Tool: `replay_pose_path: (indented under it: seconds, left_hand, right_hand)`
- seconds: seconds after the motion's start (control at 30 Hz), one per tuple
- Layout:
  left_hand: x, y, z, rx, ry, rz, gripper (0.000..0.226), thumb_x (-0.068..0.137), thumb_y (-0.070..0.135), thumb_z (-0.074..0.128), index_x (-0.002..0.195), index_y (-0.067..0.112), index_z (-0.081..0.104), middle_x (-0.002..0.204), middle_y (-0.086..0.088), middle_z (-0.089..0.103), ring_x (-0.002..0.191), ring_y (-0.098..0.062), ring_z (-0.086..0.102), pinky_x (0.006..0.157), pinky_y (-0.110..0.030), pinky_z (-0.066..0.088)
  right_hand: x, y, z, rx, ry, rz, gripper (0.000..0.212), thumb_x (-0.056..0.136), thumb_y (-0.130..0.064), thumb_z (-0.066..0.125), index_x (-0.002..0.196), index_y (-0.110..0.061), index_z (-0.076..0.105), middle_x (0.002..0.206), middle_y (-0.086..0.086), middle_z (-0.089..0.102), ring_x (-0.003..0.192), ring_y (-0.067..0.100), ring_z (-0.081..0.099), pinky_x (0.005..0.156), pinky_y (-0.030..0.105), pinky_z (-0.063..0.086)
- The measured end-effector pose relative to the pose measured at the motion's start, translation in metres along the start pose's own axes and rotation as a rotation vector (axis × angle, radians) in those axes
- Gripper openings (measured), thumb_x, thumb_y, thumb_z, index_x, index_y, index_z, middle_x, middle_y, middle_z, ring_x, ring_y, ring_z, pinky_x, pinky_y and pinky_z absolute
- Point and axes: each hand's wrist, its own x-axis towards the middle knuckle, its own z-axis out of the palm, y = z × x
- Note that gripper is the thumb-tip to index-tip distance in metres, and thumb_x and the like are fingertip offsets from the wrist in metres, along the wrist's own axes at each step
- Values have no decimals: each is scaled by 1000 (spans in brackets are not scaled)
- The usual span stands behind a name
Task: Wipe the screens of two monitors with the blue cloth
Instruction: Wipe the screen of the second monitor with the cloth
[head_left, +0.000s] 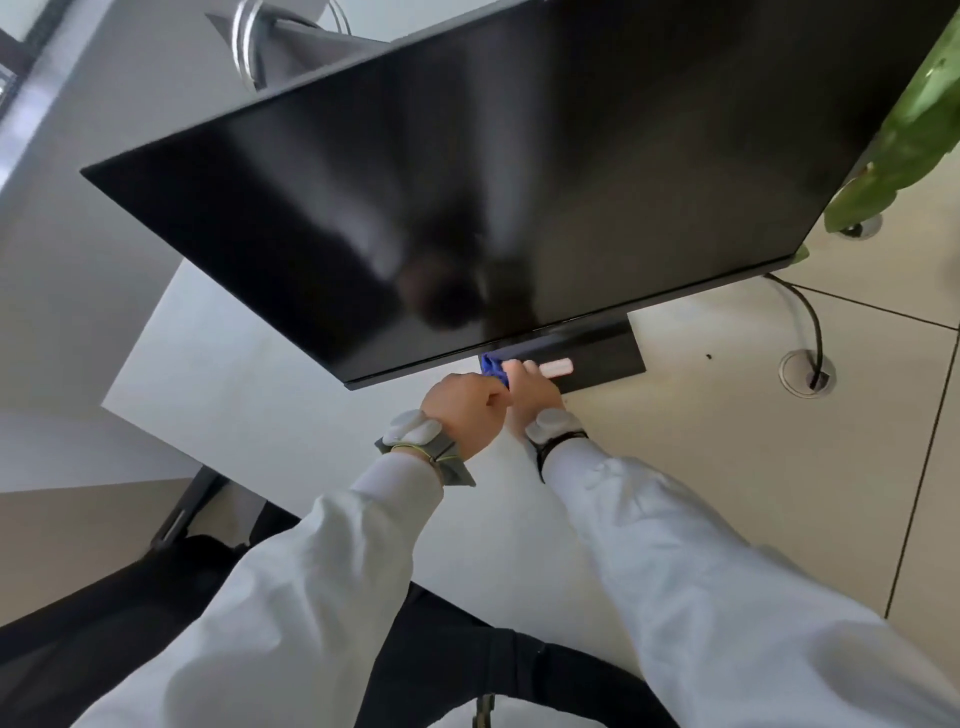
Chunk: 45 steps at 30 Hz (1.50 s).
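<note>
Cloth (492, 368) is held bunched in the curled left grip (467, 410), right grip (535, 387) flat just beside; screen (467, 182) lies far of both, long axis left-right.

The blue cloth (493, 368) is a small crumpled wad, gripped at the curled fingertips of the left hand (467, 410) and touching the right hand (530, 392). Just beyond both hands, the monitor (467, 182) tilts back, its screen dark, glossy and switched off.
</note>
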Motion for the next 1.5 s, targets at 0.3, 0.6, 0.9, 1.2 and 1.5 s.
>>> replay_pose_path:
  seconds: [0.3,0.6,0.9,1.2,1.5]
  left_hand:
    - [1,-33,16,-102,-48,-157,30,92,19,45,98,33,71,102,8,71,92,-19,64,82,-30,53]
    - [-9,-61,25,-120,-47,-200,30,90,14,45,100,26,72,100,4,72,90,-22,65,78,-32,55]
    - [-13,-88,8,-105,-12,-259,30,91,16,42,97,18,71,95,-3,71,89,-28,66,80,-37,57]
    - [-23,-98,25,-178,-69,-271,32,86,17,39,90,21,70,88,1,72,81,-24,68,75,-39,59]
    - [-13,-98,10,-95,-33,-248,30,95,20,42,101,15,71,99,-5,71,87,-28,65,81,-37,57]
  right_hand:
    - [-16,81,-68,272,426,240,28,89,-18,57,116,-10,60,106,11,62,89,25,60,77,27,43]
    - [12,18,-19,191,197,244,34,93,-32,62,117,-12,49,106,5,64,99,26,65,83,29,44]
    - [-19,-31,15,297,-27,140,27,91,-28,58,115,-17,52,97,4,69,76,19,68,73,34,59]
    - [5,-3,-6,212,346,289,28,92,-15,53,119,-6,53,115,14,59,97,27,58,79,31,44]
    - [-16,-54,21,326,-70,91,17,93,-25,58,108,-17,55,86,1,66,69,21,70,64,35,61]
